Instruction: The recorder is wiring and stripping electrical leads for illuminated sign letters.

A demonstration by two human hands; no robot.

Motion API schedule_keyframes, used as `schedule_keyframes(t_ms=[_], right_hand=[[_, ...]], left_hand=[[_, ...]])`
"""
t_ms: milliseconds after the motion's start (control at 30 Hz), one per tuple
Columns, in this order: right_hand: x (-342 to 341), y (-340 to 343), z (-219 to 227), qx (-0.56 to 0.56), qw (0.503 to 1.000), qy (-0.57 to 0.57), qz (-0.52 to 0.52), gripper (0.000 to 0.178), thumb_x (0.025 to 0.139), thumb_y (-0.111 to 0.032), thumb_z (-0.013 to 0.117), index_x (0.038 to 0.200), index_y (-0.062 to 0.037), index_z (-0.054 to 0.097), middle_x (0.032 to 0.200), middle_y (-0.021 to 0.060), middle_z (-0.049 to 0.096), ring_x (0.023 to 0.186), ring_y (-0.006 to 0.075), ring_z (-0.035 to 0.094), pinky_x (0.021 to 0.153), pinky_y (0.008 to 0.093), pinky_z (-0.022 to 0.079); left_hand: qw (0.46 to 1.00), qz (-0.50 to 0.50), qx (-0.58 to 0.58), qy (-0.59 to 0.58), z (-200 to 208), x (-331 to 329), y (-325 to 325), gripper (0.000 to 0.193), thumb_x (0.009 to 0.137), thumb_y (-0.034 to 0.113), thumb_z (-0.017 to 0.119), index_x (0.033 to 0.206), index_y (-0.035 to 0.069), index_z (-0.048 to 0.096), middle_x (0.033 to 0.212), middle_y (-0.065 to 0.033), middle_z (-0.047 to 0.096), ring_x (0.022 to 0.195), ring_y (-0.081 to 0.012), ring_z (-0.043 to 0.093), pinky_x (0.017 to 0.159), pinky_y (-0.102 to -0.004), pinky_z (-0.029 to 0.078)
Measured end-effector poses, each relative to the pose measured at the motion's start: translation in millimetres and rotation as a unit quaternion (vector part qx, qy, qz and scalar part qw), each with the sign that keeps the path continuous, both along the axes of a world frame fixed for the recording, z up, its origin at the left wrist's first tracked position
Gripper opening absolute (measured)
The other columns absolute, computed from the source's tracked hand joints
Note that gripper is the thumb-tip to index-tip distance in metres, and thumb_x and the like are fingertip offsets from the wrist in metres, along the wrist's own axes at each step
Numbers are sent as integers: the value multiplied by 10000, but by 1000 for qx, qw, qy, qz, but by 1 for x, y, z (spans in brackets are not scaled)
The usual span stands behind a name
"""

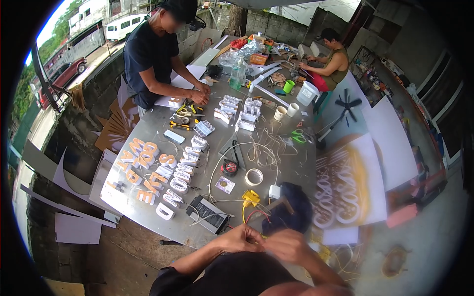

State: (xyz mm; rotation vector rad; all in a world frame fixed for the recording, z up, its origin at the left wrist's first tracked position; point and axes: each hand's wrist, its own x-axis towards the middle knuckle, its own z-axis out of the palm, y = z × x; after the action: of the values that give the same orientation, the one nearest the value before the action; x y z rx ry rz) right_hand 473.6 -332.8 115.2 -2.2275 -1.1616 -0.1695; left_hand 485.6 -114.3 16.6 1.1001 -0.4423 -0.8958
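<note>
My left hand [240,239] and right hand [287,245] met near the fingertips, fingers bent; whether they gripped something, I could not tell. The yellow plug [251,199] lay beyond them, on the metal table [297,163], near the power box [209,209].

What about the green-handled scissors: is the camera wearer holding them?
No, the green-handled scissors lie on the grey metal table, beyond the wearer's bare left hand and right hand.
</note>
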Motion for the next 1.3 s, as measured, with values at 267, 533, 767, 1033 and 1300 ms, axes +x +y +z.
schedule_keyframes(t_ms=[267,533,767,1033,1300], right_hand=[[0,0,-6,6,1000,-9,-4,155,770,-63,791,915,-58,739,890,42,715,799,207,704,704,326,550],[-2,1,-5,23,1000,-1,9,154,781,-55,775,931,-55,738,900,57,717,814,216,706,712,333,559],[-6,7,-11,10,1000,2,11,160,802,-67,765,957,-55,725,922,61,716,821,223,703,718,333,562],[-8,9,-16,30,999,-13,3,168,809,-69,766,968,-41,718,934,67,709,843,229,705,725,340,566],[-12,6,-17,48,999,-6,-18,177,793,-68,780,959,-41,726,952,57,705,863,220,707,736,343,570]], left_hand=[[998,53,-30,29,-1,-3,-3,126,877,11,728,1002,-6,731,850,7,714,769,-39,631,667,-183,467],[996,46,-68,48,-5,-9,3,156,873,86,781,993,2,727,868,-3,722,797,-51,635,694,-207,467],[996,15,44,-72,11,-6,10,102,855,22,734,954,0,718,858,-3,706,802,-46,628,697,-214,488],[995,84,46,-40,8,-17,14,147,858,37,727,998,-7,733,843,1,703,802,-53,628,725,-217,505],[999,40,23,7,14,-14,22,126,917,99,732,1000,4,735,849,-3,699,743,-51,592,639,-225,462]])
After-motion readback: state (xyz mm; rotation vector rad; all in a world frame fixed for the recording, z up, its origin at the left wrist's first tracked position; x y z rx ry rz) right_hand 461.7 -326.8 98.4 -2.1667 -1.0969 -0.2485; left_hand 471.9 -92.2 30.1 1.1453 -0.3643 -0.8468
